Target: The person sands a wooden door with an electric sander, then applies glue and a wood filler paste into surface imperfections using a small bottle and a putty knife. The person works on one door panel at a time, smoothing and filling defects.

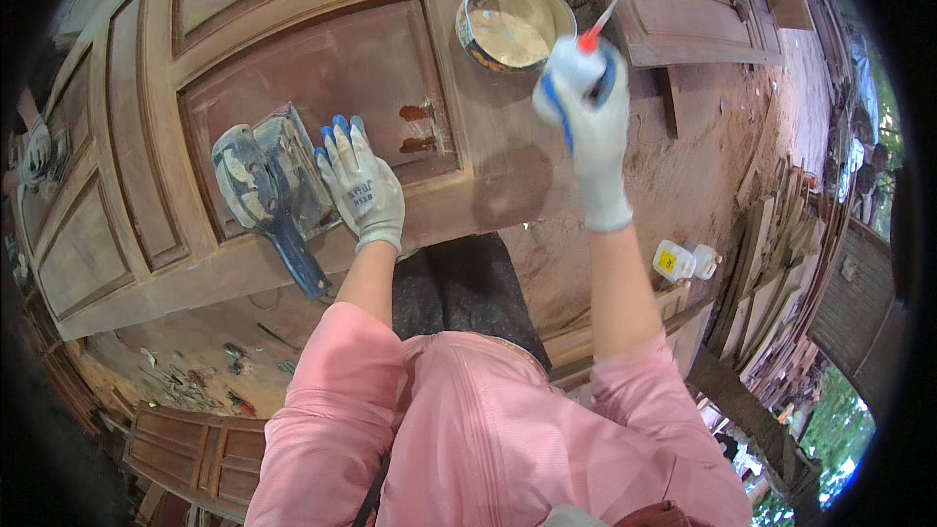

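A brown wooden panel door (444,197) lies flat in front of me, dusty in places. My left hand (363,187), in a white glove with blue fingertips, rests on it with fingers stretched out. Right beside that hand sits a dusty blue power sander (256,176), its handle pointing toward me. My right hand (597,137), gloved the same way and slightly blurred, is raised over the door's right part. Its fingers wrap round a white squeeze bottle (576,66) with a red collar and a thin pale nozzle tilted up. Two dark reddish patches (417,127) mark the panel.
A round tub (517,24) of beige material stands on the door's far right. Another panel door (683,0) lies beyond. A co-worker's gloved hand (39,151) is at the far left. White plastic bottles (675,262) and stacked boards (771,254) lie to the right.
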